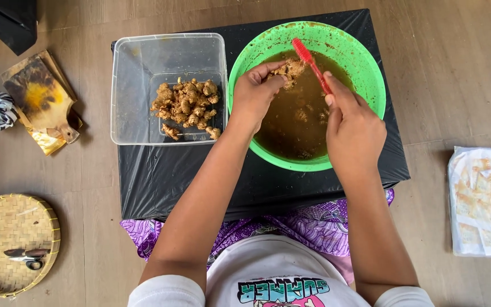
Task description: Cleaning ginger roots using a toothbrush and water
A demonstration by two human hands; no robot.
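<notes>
From the head view, the left hand (255, 91) pinches a knobbly brown root piece (290, 70) between thumb and fingertips, holding it just above the murky brown water in the green bowl (365, 62). The piece lies directly beyond the left fingertips and up-left of the right hand (352, 128), which is closed around the handle of a red toothbrush (311, 61). The brush's long axis runs from the right hand's fingers diagonally away and to the left, so its bristled head sits just beside the root piece, touching or nearly touching it; I cannot tell which. Both forearms come up from the body and converge over the bowl, wrists bent slightly inward. To the left of the left hand, a clear plastic tub (134, 85) holds a heap of similar root pieces (187, 108), and bowl and tub stand side by side on the black-covered worktop (160, 176).
</notes>
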